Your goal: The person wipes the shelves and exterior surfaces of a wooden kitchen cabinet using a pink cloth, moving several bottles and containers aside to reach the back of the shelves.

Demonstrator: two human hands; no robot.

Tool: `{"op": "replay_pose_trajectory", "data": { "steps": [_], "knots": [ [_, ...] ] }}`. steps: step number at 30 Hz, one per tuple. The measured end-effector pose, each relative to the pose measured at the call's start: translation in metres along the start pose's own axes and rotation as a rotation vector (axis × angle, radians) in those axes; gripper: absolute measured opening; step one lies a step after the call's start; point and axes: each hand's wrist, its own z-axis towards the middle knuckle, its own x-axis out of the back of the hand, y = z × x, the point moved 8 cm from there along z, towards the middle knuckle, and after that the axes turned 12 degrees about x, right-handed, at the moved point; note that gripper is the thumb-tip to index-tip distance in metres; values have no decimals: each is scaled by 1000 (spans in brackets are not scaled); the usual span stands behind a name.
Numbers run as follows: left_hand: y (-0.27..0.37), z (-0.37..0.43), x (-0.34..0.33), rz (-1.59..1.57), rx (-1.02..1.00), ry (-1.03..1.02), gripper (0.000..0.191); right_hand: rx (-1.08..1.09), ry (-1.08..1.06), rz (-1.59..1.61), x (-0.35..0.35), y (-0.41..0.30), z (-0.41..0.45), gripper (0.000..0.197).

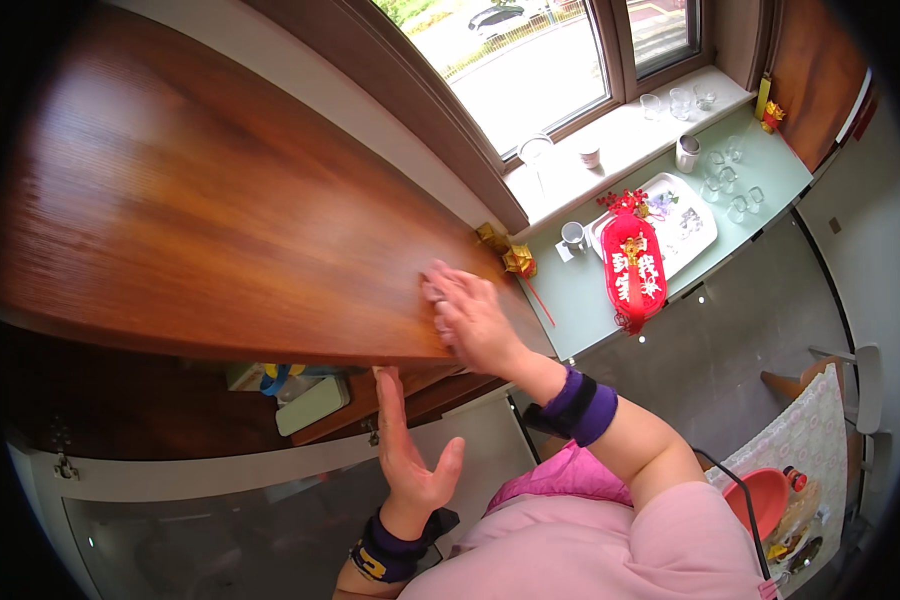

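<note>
A large wooden cabinet side panel (pixel 255 217) with a glossy grain fills the left and middle of the view. My right hand (pixel 469 315) lies against this panel near its lower right edge, fingers slightly spread and holding nothing. Below the panel's front edge, my left hand (pixel 412 450) is raised with its thumb apart from the fingers, its fingertips at the edge and nothing in its palm. Inside the cabinet's opening beside it are a pale green case (pixel 313 406) and a blue and yellow item (pixel 276 378). Both wrists wear dark purple bands.
A glass-topped counter (pixel 562 334) under the window holds a white tray (pixel 701 217), a red hanging ornament (pixel 634 266), a mug (pixel 573 234) and several glasses. An open cabinet door (pixel 217 525) spans the lower left. A covered table (pixel 814 420) bears a red bowl (pixel 765 501).
</note>
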Motion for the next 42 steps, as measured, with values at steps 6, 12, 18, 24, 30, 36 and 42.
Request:
{"op": "replay_pose_trajectory", "data": {
  "steps": [6, 12, 18, 24, 30, 36, 42],
  "knots": [
    [-5, -4, 3, -56, -9, -24, 90, 388, 123, 244, 40, -126, 116, 29],
    [-3, -5, 1, -68, -19, 6, 91, 249, -32, -146, -12, 24, 66, 40],
    [-8, -2, -5, -82, 28, 14, 91, -475, -37, 7, -26, 147, -120, 42],
    [-2, -1, -1, -108, -35, 27, 90, -563, -58, -21, -11, 106, -141, 45],
    [-8, -6, 6, -19, -9, 69, 85, -109, 33, 174, 11, -33, 3, 47],
    [1, 0, 17, 21, 30, 56, 69, 313, 109, 155, 45, -170, 99, 54],
    [5, -3, 18, -58, -97, 121, 59, 349, 156, -151, 36, -162, 60, 61]
  ]
}}
